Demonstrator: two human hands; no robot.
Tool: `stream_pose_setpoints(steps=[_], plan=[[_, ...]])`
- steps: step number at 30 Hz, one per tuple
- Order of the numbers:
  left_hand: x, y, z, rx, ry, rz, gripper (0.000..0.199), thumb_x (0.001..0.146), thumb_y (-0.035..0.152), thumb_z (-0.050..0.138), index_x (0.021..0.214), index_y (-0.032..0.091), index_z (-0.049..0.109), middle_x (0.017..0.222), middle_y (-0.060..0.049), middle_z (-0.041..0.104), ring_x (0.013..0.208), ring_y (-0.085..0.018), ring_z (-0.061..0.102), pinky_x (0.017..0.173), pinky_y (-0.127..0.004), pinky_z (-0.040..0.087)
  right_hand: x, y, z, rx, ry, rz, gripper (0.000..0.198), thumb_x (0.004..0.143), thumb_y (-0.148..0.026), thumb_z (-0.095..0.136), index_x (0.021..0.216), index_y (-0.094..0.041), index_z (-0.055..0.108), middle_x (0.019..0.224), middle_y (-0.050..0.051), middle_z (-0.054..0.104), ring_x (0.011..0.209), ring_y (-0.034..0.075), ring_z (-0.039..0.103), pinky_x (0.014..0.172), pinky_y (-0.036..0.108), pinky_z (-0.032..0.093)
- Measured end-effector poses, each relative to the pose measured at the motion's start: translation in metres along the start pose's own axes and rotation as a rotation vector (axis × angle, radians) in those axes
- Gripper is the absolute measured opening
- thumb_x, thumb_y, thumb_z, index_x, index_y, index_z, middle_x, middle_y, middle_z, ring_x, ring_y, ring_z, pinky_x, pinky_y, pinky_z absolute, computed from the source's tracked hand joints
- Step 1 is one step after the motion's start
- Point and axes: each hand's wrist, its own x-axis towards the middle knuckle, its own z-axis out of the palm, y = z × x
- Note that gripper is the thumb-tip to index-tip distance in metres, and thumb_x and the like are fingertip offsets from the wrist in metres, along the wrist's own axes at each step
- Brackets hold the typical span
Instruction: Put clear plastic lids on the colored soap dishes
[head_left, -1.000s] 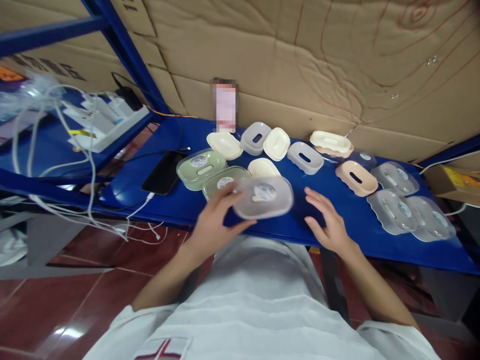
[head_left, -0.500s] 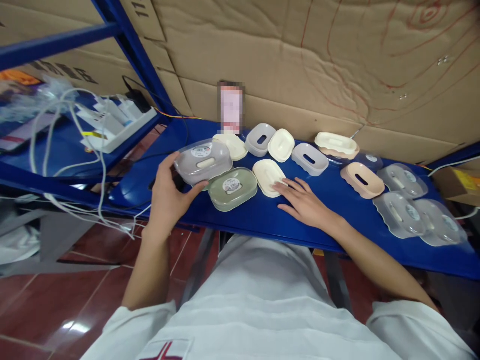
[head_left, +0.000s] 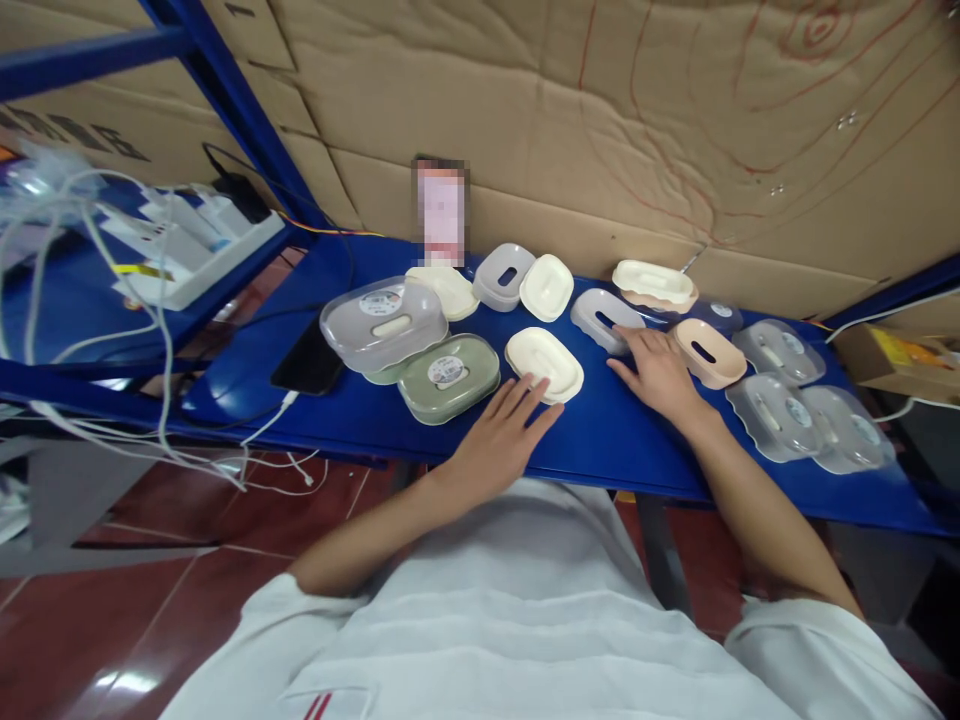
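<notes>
My left hand (head_left: 496,440) is open, fingers spread, with its fingertips at the front edge of a cream soap dish tray (head_left: 544,362). My right hand (head_left: 661,372) is also open. Its fingertips reach the right side of a pale grey soap dish base (head_left: 596,312) with an oval slot; whether they press on it I cannot tell. Just right of that hand lies a peach soap dish base (head_left: 712,352). Left of my left hand are a green lidded soap dish (head_left: 448,385) and a grey one under a clear lid (head_left: 382,325), both with round stickers.
Along the back stand a phone (head_left: 441,215), another grey base (head_left: 501,275), a cream tray (head_left: 547,287) and stacked cream and peach pieces (head_left: 654,285). Several clear-lidded dishes (head_left: 780,415) lie right. A black phone (head_left: 309,360) and white cables (head_left: 161,340) are left.
My left hand has left the grey lidded soap dish and moved right to the cream tray. My right hand has moved from that tray rightward to the grey base.
</notes>
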Motion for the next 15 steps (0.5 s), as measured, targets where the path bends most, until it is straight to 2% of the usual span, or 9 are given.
stream_pose_setpoints(steps=[3,6,8,10,12,15], plan=[[0.012,0.010,0.011,-0.050,-0.107,0.075,0.056,0.096,-0.002,0.049,0.147,0.016,0.062,0.161,-0.018,0.058,0.153,-0.034,0.053,0.121,-0.052,0.051,-0.014,-0.005,-0.005,0.064,0.004,-0.014,0.045,0.108,-0.047,0.054,0.140,-0.020,0.071,0.126,0.017,0.075,0.123,0.040,0.067,0.111,0.060,0.050],[0.012,0.019,0.009,-0.171,-0.127,0.184,0.073,0.092,-0.007,0.048,0.159,0.022,0.052,0.171,-0.015,0.047,0.158,-0.030,0.047,0.119,-0.046,0.054,-0.036,-0.024,-0.016,0.230,0.063,-0.013,0.040,0.110,-0.047,0.054,0.137,-0.024,0.073,0.125,0.013,0.076,0.120,0.035,0.070,0.105,0.055,0.056],[0.011,0.020,0.007,-0.196,-0.093,0.197,0.078,0.093,-0.008,0.047,0.163,0.028,0.047,0.175,-0.014,0.040,0.161,-0.029,0.044,0.119,-0.047,0.054,-0.053,-0.041,-0.024,0.307,0.101,-0.019,0.038,0.111,-0.044,0.055,0.140,-0.027,0.072,0.128,0.012,0.075,0.120,0.033,0.071,0.103,0.052,0.057],[0.011,0.018,0.006,-0.154,-0.025,0.121,0.072,0.099,-0.002,0.049,0.164,0.029,0.046,0.176,-0.015,0.038,0.160,-0.031,0.045,0.120,-0.052,0.053,-0.071,-0.057,-0.027,0.318,0.112,-0.061,0.035,0.110,-0.040,0.057,0.141,-0.030,0.070,0.131,0.010,0.075,0.123,0.031,0.071,0.106,0.052,0.056],[0.012,0.011,0.006,-0.097,0.030,0.045,0.062,0.104,0.007,0.053,0.163,0.026,0.046,0.176,-0.018,0.038,0.161,-0.035,0.043,0.122,-0.057,0.050,-0.087,-0.072,-0.026,0.303,0.079,-0.122,0.036,0.110,-0.036,0.059,0.145,-0.031,0.067,0.138,0.009,0.075,0.129,0.031,0.070,0.113,0.055,0.052],[0.014,0.001,0.007,-0.047,0.040,0.050,0.049,0.108,0.018,0.058,0.157,0.020,0.052,0.170,-0.019,0.047,0.160,-0.035,0.043,0.126,-0.058,0.045,-0.106,-0.088,-0.017,0.275,0.020,-0.169,0.047,0.109,-0.036,0.062,0.156,-0.031,0.057,0.150,0.009,0.070,0.140,0.032,0.065,0.119,0.058,0.048]])
